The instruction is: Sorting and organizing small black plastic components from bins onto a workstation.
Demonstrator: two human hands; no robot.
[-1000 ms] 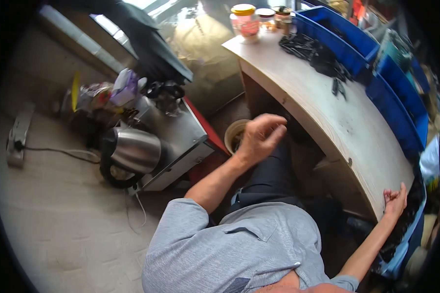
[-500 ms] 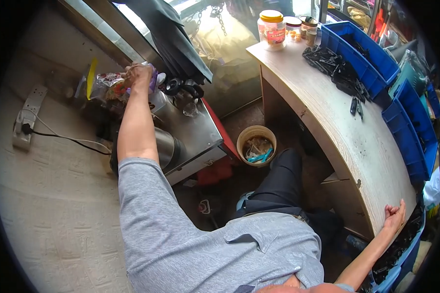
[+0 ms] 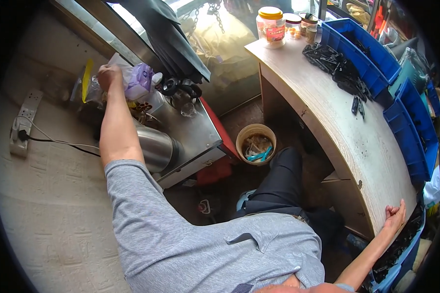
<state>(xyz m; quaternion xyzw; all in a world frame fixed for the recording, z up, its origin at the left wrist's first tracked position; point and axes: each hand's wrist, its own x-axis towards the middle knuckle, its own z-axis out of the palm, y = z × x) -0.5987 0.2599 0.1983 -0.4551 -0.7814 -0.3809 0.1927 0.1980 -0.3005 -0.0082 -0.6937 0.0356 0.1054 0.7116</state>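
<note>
Left hand (image 3: 110,78): closed, seemingly grasping white tissue (image 3: 125,73); fingertips hidden from us.
Tissue: between that hand and the purple packet (image 3: 141,80).
Withdrawal: partly done, we judge; separation remains.
Right hand (image 3: 395,215): loosely curled at the desk (image 3: 347,129), seemingly empty.

On the left, a cabinet (image 3: 203,129) carries a kettle (image 3: 154,149) on its near side and a tissue pack (image 3: 140,80) farther back, the left hand (image 3: 110,77) just left of the pack. A bucket (image 3: 238,142) stands between cabinet and desk (image 3: 344,117). On the desk, jars (image 3: 271,32) stand at the far end, small parts (image 3: 345,77) lie left of the bins (image 3: 409,134), and the right hand (image 3: 394,216) is at the near end.
</note>
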